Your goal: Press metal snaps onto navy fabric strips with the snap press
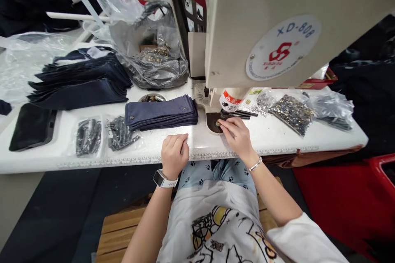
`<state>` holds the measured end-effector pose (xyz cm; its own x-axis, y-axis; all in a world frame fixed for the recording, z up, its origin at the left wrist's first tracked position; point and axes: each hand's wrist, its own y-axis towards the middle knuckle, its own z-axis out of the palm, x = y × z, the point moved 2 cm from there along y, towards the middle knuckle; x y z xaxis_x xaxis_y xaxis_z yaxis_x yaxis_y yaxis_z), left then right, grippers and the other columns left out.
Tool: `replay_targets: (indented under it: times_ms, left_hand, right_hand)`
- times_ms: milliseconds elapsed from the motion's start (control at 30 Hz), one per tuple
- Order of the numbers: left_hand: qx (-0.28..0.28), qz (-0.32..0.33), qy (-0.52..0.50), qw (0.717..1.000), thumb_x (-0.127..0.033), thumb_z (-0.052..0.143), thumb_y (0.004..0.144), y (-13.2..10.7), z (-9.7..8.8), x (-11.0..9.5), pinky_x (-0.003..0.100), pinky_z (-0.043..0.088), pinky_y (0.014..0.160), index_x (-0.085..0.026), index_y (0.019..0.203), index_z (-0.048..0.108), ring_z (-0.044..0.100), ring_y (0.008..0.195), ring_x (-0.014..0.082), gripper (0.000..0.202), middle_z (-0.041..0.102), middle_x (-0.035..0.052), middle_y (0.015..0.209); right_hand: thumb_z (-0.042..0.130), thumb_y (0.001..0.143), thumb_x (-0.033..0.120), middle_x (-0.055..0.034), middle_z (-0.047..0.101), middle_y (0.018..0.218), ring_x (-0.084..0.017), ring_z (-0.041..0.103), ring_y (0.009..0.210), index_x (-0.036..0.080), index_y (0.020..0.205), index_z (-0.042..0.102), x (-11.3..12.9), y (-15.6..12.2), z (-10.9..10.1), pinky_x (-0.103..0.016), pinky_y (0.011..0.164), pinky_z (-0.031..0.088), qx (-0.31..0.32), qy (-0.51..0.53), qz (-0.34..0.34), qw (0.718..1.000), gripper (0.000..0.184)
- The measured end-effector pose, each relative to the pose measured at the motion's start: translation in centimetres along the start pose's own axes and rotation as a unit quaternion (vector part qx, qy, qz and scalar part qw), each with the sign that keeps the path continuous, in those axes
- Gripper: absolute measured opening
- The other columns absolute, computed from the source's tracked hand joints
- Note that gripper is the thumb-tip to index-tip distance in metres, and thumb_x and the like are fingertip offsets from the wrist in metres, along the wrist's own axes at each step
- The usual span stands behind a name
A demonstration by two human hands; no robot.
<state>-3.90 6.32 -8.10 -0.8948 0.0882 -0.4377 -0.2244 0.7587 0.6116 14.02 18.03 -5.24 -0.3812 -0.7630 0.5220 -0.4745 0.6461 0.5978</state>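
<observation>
R hand [236, 136] had grip nearly shut, pinching sm. metal stud [218, 123] on dark round die [212, 123] of snap press [265, 49]. L hand [174, 155], grip loosely curled, held nothing, on worktop [92, 160] left of press, near stack of navy fabric strips [161, 112].

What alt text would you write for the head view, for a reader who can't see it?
A person's right hand holds a small brass-coloured stud on the dark round plate under a cream XD-808 press machine. The left hand rests on the white table beside a stack of navy fabric strips. A bag of metal snaps lies to the right.
</observation>
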Motion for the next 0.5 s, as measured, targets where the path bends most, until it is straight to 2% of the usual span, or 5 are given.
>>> replay_targets:
  times_ms: [133,233,300,367,500]
  left_hand:
    - [-0.046,-0.019,0.022,0.999,-0.014,0.048,0.081,2.1,-5.0,2.0,0.035,0.046,0.083,-0.017,0.097,0.06,0.058,0.089,0.0192,0.02,0.066,0.008,0.091]
    - [-0.113,-0.123,0.157,0.973,-0.02,0.049,0.082,5.2,-10.6,6.9,0.04,0.042,0.091,-0.016,0.095,0.062,0.056,0.096,0.022,0.019,0.065,0.0083,0.095]
    - [-0.11,-0.196,0.238,0.945,-0.019,0.053,0.078,7.4,-13.7,11.0,0.044,0.039,0.093,-0.014,0.095,0.063,0.055,0.1,0.0261,0.02,0.064,0.0105,0.099]
    - [-0.08,-0.229,0.291,0.925,-0.019,0.06,0.072,9.2,-15.5,14.6,0.046,0.038,0.095,-0.013,0.098,0.062,0.053,0.103,0.03,0.026,0.063,0.0135,0.103]
    - [-0.019,-0.305,0.369,0.878,-0.023,0.067,0.064,10.5,-16.5,19.8,0.054,0.037,0.09,-0.013,0.103,0.057,0.045,0.112,0.0406,0.041,0.055,0.0196,0.115]
  right_hand:
    - [0.049,0.084,0.019,-0.0102,0.061,0.1,-0.02,0.059,0.092,0.022,0.116,0.059,-0.3,-1.4,-0.8,-0.038,0.081,0.05,-0.029,-0.042,-0.021,0.998,0.033]
    - [0.051,0.082,0.018,-0.0105,0.059,0.099,-0.017,0.06,0.079,0.02,0.114,0.06,-0.6,-2.3,-1.9,-0.036,0.076,0.051,-0.097,-0.057,0.014,0.994,0.033]
    - [0.052,0.081,0.016,-0.0097,0.058,0.097,-0.016,0.058,0.076,0.019,0.112,0.06,-0.9,-2.8,-2.5,-0.035,0.073,0.051,-0.126,-0.046,0.038,0.99,0.032]
    - [0.053,0.08,0.015,-0.0094,0.058,0.095,-0.017,0.058,0.076,0.018,0.108,0.062,-1.2,-3.4,-2.9,-0.035,0.072,0.05,-0.141,-0.04,0.051,0.988,0.029]
    - [0.053,0.079,0.014,-0.0107,0.059,0.093,-0.019,0.058,0.079,0.015,0.103,0.063,-2.0,-4.4,-3.0,-0.036,0.072,0.05,-0.14,-0.053,0.059,0.987,0.026]
